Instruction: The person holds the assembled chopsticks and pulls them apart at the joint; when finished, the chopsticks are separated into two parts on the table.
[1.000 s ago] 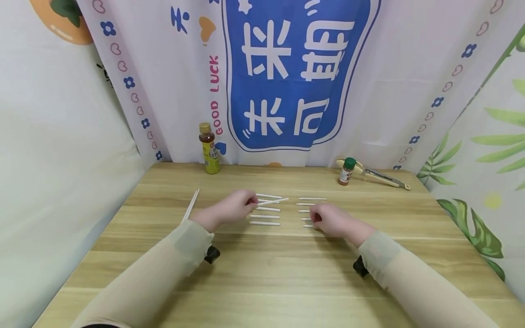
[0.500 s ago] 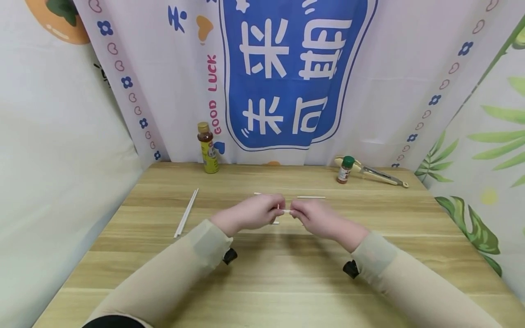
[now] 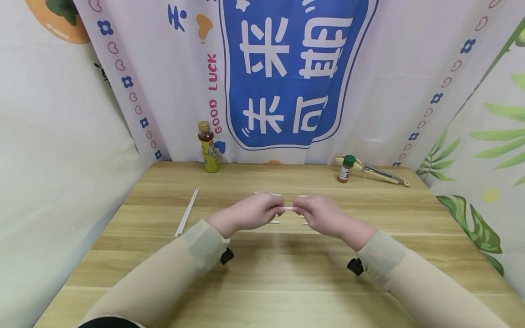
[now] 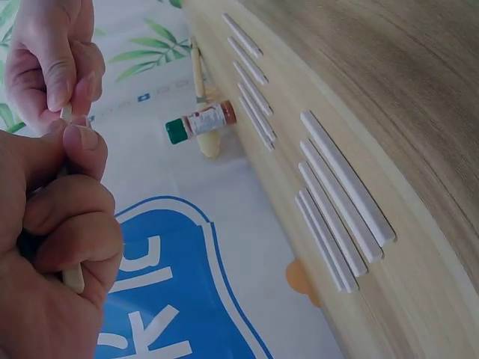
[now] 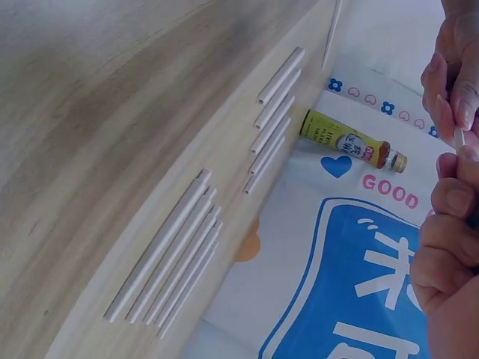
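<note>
Left hand (image 3: 252, 213) and right hand (image 3: 321, 215), well apart a second ago, have come together; both pinch a white stick (image 3: 288, 208) between them, above the table (image 3: 283, 282). One piece or two: grip hides it. Probably light, stiff, smooth; best pinched either side of middle. Yellow-labelled bottle (image 3: 210, 156): brownish contents at neck. Green-capped jar (image 3: 345, 171): reddish contents.
</note>
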### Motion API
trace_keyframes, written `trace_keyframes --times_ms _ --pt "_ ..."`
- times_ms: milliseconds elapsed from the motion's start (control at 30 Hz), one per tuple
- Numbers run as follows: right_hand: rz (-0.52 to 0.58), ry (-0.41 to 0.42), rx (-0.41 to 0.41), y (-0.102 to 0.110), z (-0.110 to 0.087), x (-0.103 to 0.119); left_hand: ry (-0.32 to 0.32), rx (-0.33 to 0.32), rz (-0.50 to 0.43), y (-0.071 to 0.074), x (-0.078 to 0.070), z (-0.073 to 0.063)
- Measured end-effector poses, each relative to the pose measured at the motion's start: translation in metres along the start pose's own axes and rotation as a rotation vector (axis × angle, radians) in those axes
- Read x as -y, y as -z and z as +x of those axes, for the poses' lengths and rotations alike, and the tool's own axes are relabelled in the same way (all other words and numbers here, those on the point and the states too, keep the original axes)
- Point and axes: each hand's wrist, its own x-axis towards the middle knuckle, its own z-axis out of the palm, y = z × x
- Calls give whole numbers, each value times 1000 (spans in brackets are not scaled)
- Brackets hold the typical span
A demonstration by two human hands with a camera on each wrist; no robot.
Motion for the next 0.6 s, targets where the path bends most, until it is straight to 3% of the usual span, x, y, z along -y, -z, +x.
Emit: trace_keyframes --times_ms 267,600 --pt "0 -25 5 6 -1 -1 -9 26 -67 1 2 3" --pt "44 -36 25 12 2 -6 -36 22 -50 6 6 5"
